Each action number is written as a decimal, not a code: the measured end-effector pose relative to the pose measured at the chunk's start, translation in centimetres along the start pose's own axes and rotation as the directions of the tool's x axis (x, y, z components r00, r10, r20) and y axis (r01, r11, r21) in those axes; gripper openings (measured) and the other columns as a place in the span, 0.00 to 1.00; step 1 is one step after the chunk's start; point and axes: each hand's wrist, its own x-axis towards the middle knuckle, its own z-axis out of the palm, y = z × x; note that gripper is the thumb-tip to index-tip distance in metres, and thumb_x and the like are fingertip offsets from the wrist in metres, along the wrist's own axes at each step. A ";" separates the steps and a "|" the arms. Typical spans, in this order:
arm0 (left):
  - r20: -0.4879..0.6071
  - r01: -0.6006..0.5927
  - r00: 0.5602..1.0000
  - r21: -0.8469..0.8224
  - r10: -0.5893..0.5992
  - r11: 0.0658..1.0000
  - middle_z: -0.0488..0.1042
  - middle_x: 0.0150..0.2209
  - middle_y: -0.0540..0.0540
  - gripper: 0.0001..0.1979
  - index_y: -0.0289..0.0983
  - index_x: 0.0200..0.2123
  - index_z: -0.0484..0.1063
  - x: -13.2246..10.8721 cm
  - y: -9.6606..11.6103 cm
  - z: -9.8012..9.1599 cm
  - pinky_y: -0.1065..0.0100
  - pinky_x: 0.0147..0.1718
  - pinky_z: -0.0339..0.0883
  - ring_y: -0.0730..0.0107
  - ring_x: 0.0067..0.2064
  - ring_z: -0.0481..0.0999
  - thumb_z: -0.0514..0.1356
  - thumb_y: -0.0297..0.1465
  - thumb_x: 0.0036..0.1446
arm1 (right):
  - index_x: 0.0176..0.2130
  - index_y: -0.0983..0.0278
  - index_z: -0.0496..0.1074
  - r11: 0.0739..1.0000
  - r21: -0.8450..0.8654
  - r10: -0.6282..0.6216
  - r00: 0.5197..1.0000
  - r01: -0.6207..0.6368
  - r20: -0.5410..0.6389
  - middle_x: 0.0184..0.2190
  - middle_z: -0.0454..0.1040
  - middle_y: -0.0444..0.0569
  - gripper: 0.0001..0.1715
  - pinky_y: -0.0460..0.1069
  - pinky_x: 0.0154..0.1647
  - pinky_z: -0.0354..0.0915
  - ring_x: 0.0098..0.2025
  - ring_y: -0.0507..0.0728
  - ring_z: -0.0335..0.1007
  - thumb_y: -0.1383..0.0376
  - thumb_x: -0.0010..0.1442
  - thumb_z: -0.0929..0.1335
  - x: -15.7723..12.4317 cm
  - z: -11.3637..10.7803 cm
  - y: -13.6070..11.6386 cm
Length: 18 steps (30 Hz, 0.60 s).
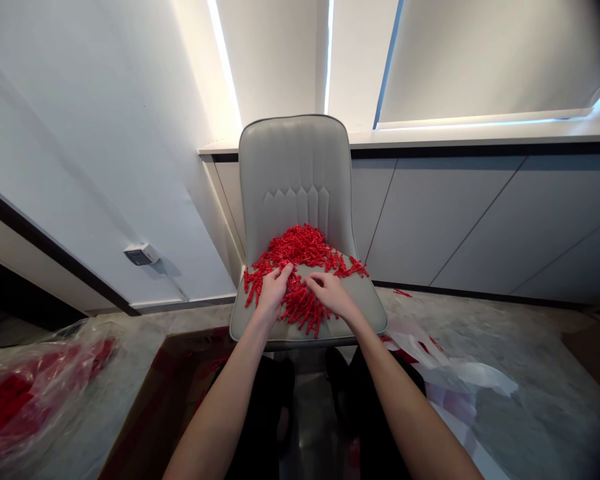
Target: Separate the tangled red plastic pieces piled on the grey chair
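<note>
On the seat of a gray chair, red pieces lie heaped toward the far side, with a smaller cluster fanned toward the near edge. The left hand and right hand reach in at either side of that cluster, thumbs and fingers drawn close; whether they pinch any piece, I cannot tell. At left, a white wall socket bears marks too small to read.

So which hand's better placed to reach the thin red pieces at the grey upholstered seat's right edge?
Right, I'd say: your right hand is nearer those thin red pieces on the right of the grey upholstered seat; your left hand is farther over and would likely reach across.
</note>
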 end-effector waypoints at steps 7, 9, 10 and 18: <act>0.093 -0.193 0.981 0.608 0.173 0.770 0.66 0.17 0.53 0.16 0.36 0.22 0.74 1.0 -0.3 -0.9 0.70 0.24 0.52 0.73 0.21 0.62 0.74 0.40 0.39 | 0.33 0.65 0.75 0.953 0.164 0.280 0.946 -0.253 -0.164 0.27 0.76 0.49 0.18 0.47 0.28 0.63 0.24 0.52 0.68 0.57 0.62 0.62 0.4 -3.1 2.7; 0.183 -0.249 0.969 0.691 0.169 0.678 0.68 0.17 0.52 0.16 0.37 0.21 0.75 1.2 -0.8 -0.9 0.69 0.25 0.54 0.70 0.22 0.64 0.74 0.42 0.39 | 0.33 0.66 0.75 0.937 0.062 0.349 0.934 -0.345 -0.080 0.27 0.77 0.50 0.16 0.46 0.27 0.62 0.24 0.52 0.70 0.60 0.62 0.62 0.4 -3.7 3.7; 0.246 -0.284 0.957 0.714 0.151 0.639 0.69 0.18 0.51 0.17 0.38 0.20 0.74 1.3 -1.1 -0.8 0.69 0.25 0.54 0.69 0.22 0.65 0.73 0.43 0.39 | 0.33 0.66 0.75 0.922 -0.006 0.386 0.922 -0.386 -0.036 0.28 0.78 0.50 0.15 0.46 0.27 0.62 0.25 0.52 0.71 0.61 0.62 0.62 0.3 -3.8 4.1; 0.355 -0.400 0.915 0.745 0.189 0.534 0.67 0.17 0.51 0.20 0.40 0.20 0.74 2.9 -3.5 -0.1 0.70 0.24 0.58 0.69 0.20 0.65 0.77 0.44 0.31 | 0.29 0.64 0.75 0.783 -0.338 0.535 0.842 -0.523 -0.063 0.23 0.77 0.52 0.03 0.49 0.31 0.65 0.27 0.58 0.74 0.66 0.54 0.71 1.0 -3.3 6.6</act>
